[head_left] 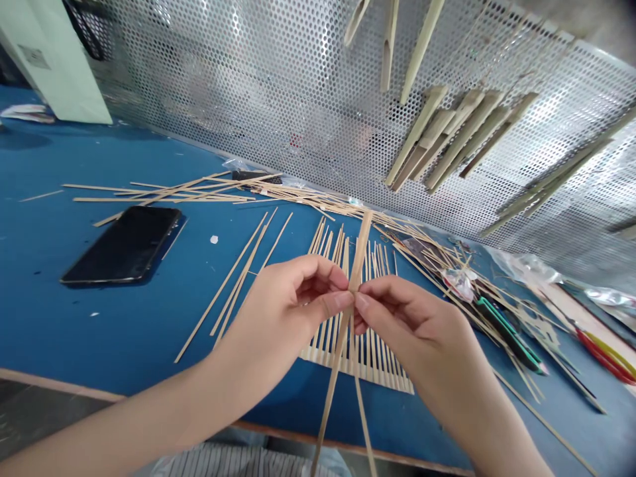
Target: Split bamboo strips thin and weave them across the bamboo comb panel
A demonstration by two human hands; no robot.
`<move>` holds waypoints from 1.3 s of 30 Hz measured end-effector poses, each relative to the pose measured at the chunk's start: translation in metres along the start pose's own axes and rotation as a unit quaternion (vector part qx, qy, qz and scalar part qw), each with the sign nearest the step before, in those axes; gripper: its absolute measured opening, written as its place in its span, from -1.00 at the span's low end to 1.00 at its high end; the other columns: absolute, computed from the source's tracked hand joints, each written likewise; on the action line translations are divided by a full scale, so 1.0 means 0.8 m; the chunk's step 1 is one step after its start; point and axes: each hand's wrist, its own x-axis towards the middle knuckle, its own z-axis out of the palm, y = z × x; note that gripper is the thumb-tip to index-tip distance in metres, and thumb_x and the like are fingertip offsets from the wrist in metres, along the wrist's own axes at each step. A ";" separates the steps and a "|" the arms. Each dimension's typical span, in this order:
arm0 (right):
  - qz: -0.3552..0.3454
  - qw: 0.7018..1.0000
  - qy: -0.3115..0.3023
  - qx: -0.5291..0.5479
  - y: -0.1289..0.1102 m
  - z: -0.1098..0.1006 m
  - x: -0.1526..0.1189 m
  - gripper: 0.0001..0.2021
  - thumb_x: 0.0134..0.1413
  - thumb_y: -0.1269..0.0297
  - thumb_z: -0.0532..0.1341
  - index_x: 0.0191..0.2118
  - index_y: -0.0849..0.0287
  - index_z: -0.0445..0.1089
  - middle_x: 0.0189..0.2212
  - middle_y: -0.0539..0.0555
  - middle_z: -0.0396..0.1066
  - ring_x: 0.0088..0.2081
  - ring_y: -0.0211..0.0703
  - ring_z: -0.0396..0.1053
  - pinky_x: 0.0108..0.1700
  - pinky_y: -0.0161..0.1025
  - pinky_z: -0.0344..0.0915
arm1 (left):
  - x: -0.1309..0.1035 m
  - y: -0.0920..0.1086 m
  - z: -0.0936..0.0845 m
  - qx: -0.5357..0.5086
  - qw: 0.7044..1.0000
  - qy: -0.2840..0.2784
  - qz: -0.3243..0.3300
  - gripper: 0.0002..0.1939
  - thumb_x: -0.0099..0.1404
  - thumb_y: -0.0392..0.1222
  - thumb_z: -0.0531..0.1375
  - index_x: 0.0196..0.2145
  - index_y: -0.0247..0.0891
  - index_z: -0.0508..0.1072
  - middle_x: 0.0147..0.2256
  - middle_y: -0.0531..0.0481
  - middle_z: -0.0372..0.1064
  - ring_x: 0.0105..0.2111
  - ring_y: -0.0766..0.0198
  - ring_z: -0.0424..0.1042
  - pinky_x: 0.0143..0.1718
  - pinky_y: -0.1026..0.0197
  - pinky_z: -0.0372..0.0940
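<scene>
Both hands meet above a blue table. My left hand (318, 291) pinches a pale bamboo strip (362, 245) between thumb and index finger. Directly beside it, my right hand (392, 308) pinches the same strip, fingertips almost touching the left ones. Above the fingers the strip is one wide piece; below them two narrow lengths spread apart and run past the table's front edge. Under the hands lies a comb-like row of thin bamboo slats (368, 374), joined along its near end and partly hidden by my hands.
A black tablet or phone (124, 245) lies at left. Loose thin strips (223, 291) rest beside my left arm, with more piled along the perforated metal panel (298, 86). At right are a green-and-black cutter (509, 334) and red-and-yellow handles (609, 354). Bamboo pieces (467, 139) hang above.
</scene>
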 end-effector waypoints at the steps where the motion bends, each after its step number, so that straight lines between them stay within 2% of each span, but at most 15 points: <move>1: 0.000 1.000 -0.004 -0.007 0.000 0.001 -0.001 -0.87 0.09 0.34 0.13 -0.44 0.14 0.38 -0.57 -0.10 0.34 -0.49 -0.37 0.32 -0.48 -0.48 0.23 | -0.001 -0.001 0.001 0.013 1.000 0.003 0.003 -0.90 0.13 -0.41 0.18 -0.50 -0.30 0.36 -0.58 0.19 0.31 -0.58 0.51 0.26 -0.57 0.49 0.14; 5: 0.001 1.000 -0.004 -0.030 0.004 0.004 -0.003 -0.85 0.13 0.32 0.11 -0.43 0.14 0.37 -0.55 -0.10 0.36 -0.47 -0.34 0.32 -0.44 -0.41 0.22 | -0.002 -0.007 0.007 0.075 0.997 0.023 0.011 -0.88 0.17 -0.39 0.14 -0.50 -0.30 0.34 -0.61 0.20 0.23 -0.62 0.51 0.15 -0.63 0.44 0.02; 12: -0.003 1.000 0.009 -0.026 0.008 0.010 -0.005 -0.85 0.10 0.34 0.13 -0.45 0.16 0.38 -0.56 -0.08 0.37 -0.49 -0.30 0.32 -0.43 -0.35 0.22 | -0.003 -0.018 0.006 0.115 0.993 0.011 0.037 -0.82 0.20 -0.41 0.10 -0.54 -0.28 0.26 -0.61 0.20 0.17 -0.58 0.48 0.17 -0.57 0.42 0.06; 16: 0.016 0.999 -0.011 0.026 0.007 0.009 -0.005 -0.83 0.09 0.38 0.13 -0.47 0.15 0.42 -0.57 -0.10 0.38 -0.48 -0.34 0.32 -0.45 -0.41 0.23 | -0.007 -0.017 0.003 0.108 0.993 -0.022 0.049 -0.83 0.22 -0.39 0.04 -0.51 -0.24 0.25 -0.57 0.19 0.25 -0.54 0.44 0.28 -0.52 0.39 0.16; 22: 0.065 0.985 -0.049 0.152 0.005 0.007 -0.003 -0.81 0.07 0.45 0.15 -0.52 0.18 0.40 -0.57 -0.08 0.40 -0.47 -0.37 0.36 -0.38 -0.47 0.30 | -0.013 -0.009 0.003 0.089 0.994 -0.047 0.039 -0.82 0.21 -0.42 0.00 -0.49 -0.22 0.21 -0.56 0.16 0.23 -0.54 0.39 0.31 -0.48 0.34 0.20; 27: 0.082 0.976 -0.080 0.185 0.008 0.006 -0.002 -0.84 0.09 0.43 0.17 -0.48 0.19 0.42 -0.54 -0.05 0.41 -0.45 -0.35 0.37 -0.37 -0.46 0.32 | -0.013 -0.008 0.000 0.090 0.994 -0.052 0.030 -0.83 0.21 -0.40 0.01 -0.50 -0.22 0.21 -0.58 0.15 0.23 -0.54 0.38 0.31 -0.51 0.33 0.16; 33: 0.047 0.987 -0.053 0.143 0.010 0.005 -0.003 -0.82 0.13 0.41 0.16 -0.46 0.15 0.43 -0.55 -0.10 0.40 -0.46 -0.42 0.36 -0.36 -0.52 0.31 | -0.003 -0.008 -0.006 0.042 0.995 -0.088 -0.013 -0.88 0.25 -0.30 0.05 -0.46 -0.24 0.26 -0.53 0.13 0.28 -0.49 0.36 0.33 -0.43 0.31 0.20; 36: 0.033 0.994 -0.040 0.098 0.009 0.006 -0.005 -0.84 0.13 0.39 0.16 -0.43 0.11 0.44 -0.55 -0.13 0.39 -0.46 -0.43 0.35 -0.40 -0.53 0.28 | -0.001 -0.005 -0.010 0.076 0.995 -0.062 -0.011 -0.91 0.22 -0.25 0.11 -0.44 -0.25 0.29 -0.49 0.11 0.32 -0.44 0.34 0.36 -0.37 0.30 0.23; 39: 0.016 0.998 -0.034 0.048 0.009 0.008 -0.006 -0.85 0.12 0.38 0.16 -0.43 0.10 0.44 -0.56 -0.13 0.38 -0.48 -0.40 0.33 -0.45 -0.49 0.25 | -0.004 -0.005 -0.013 0.137 0.989 -0.052 0.022 -0.87 0.22 -0.27 0.11 -0.48 -0.25 0.27 -0.51 0.14 0.31 -0.46 0.37 0.33 -0.40 0.33 0.19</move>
